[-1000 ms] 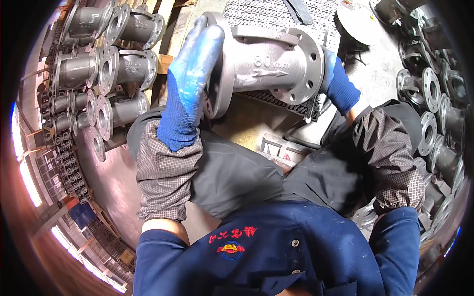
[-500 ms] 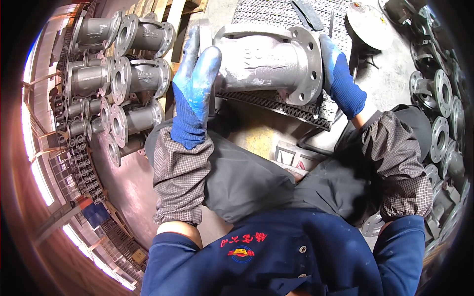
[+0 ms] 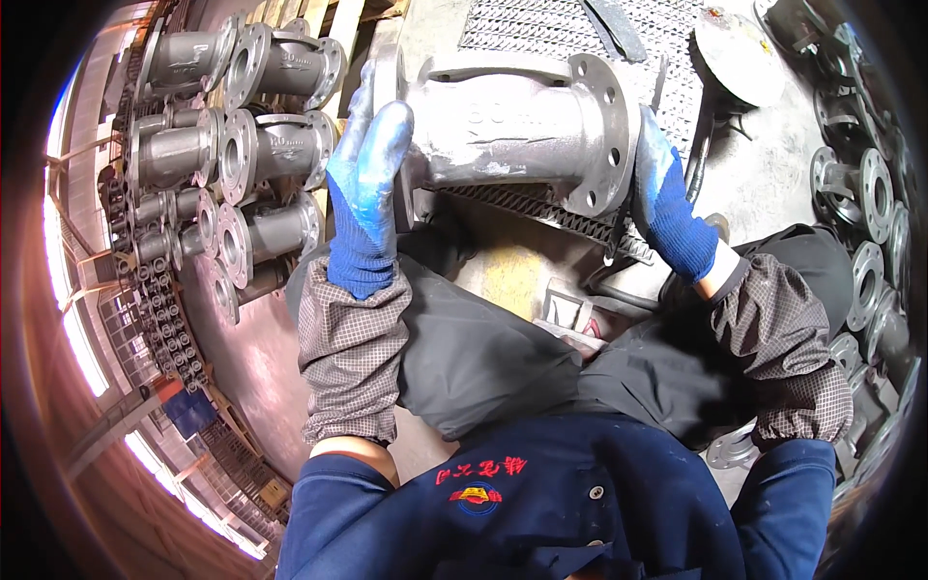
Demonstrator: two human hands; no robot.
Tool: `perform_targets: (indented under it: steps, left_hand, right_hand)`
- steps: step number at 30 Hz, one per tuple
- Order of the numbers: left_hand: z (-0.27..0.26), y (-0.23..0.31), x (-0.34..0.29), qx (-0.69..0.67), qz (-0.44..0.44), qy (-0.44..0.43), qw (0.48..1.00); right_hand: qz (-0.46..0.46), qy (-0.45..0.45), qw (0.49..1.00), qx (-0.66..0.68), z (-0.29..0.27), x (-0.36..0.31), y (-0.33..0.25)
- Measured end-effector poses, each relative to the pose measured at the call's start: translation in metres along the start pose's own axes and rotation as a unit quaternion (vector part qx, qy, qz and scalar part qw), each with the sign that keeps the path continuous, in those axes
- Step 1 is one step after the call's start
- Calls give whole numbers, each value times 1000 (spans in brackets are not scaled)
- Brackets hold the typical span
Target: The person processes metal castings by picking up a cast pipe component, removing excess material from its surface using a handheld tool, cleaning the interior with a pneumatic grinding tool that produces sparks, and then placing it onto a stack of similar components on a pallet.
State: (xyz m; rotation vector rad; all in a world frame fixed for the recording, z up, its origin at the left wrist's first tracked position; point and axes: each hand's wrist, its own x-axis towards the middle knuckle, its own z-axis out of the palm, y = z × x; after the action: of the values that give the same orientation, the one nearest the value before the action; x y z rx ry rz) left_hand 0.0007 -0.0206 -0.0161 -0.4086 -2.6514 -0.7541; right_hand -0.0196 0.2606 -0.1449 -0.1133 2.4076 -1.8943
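A large grey cast-metal flanged valve body (image 3: 517, 130) lies on its side across a metal mesh platform (image 3: 580, 29). My left hand (image 3: 365, 188), in a blue glove, presses flat against its left flange. On the other side, my right hand (image 3: 667, 203), gloved in blue as well, grips the rim of the bolt-holed right flange. Checked sleeve covers wrap both forearms. Dark trousers and a blue jacket fill the lower part of the view.
Stacked flanged valve bodies (image 3: 261, 145) stand in rows at the left. More flanged castings (image 3: 860, 213) are piled along the right edge. A round metal disc (image 3: 739, 63) lies at the upper right. Wooden planks (image 3: 343, 19) show at the top.
The valve body has moved away from me and settled lower onto the mesh platform. Both hands went with it and stay on its two flanges.
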Motion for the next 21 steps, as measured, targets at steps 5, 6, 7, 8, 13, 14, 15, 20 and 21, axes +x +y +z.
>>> perform_targets:
  steps: [5,6,7,8,13,14,15,20,21]
  left_hand:
    - [-8,-2,-11,-25,42,24,998]
    - [-7,1,-12,-71,28,26,997]
    - [-6,6,-11,-95,-7,26,995]
    - [-6,10,-11,-120,-41,25,992]
    - [-15,46,-9,-155,-267,-15,951]
    - [-20,47,-12,-107,-236,-42,965]
    - [-19,46,-10,-107,-183,-37,976]
    - [-12,40,1,16,105,-4,994]
    - [-14,38,-1,21,109,-1,994]
  right_hand:
    - [216,25,943,250,13,2,-21]
    - [147,-1,982,116,8,1,-20]
    - [74,-26,997,-22,2,0,-20]
    - [48,-40,997,-43,-2,-3,-20]
    - [29,-42,954,295,9,-24,-27]
    - [16,-58,949,308,14,-23,-17]
    - [16,-68,967,246,6,-19,-18]
    - [-64,-66,983,-159,-26,-5,-42]
    - [-102,-83,979,-156,-21,-2,-42]
